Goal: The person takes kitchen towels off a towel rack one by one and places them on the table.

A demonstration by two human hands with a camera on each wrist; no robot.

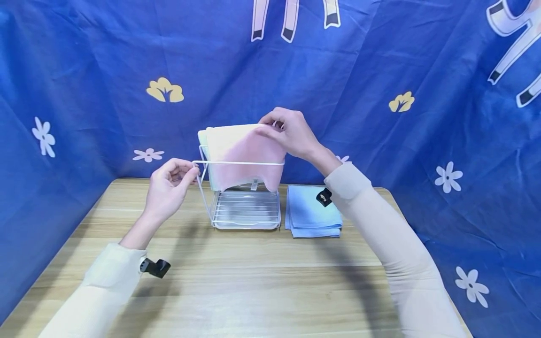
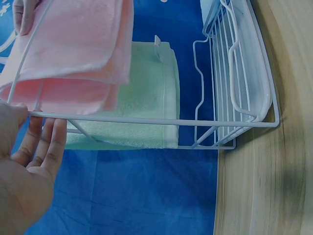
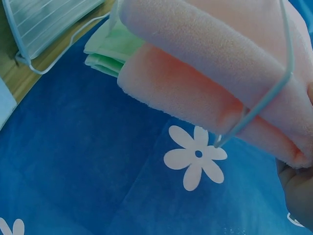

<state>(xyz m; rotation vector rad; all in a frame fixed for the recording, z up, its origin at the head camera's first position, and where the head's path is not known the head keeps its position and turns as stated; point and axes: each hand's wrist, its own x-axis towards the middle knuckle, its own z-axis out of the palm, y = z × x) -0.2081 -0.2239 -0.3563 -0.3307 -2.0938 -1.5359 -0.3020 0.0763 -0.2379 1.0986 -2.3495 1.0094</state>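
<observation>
One pink towel (image 1: 247, 148), atop the white rack (image 2: 146, 120), is pinched at its one-o'clock edge by the right hand's (image 1: 293, 134) fingers; the rack's ten-o'clock corner is gripped by the left hand's (image 1: 171, 185). Likely light and limp, the towel is best held by its top edge.

Folded pink plush towel (image 1: 247, 148) was plain; folded pale-green terry towel (image 2: 151, 98) likewise. Folded light-blue cloth (image 1: 313, 209) was plain too. White wire rack (image 2: 146, 120) matched its shallow white tray (image 2: 257, 73). Pale tan wooden tabletop (image 1: 253, 291) had streaky grain. Deep-blue fabric backdrop (image 1: 211, 61) carried white petal flowers (image 3: 193, 171), yellow scalloped plant motifs (image 1: 162, 89), pale animal legs (image 1: 290, 19) with black hooves (image 1: 288, 34). Off-white long sleeves (image 1: 393, 244) were plain.
</observation>
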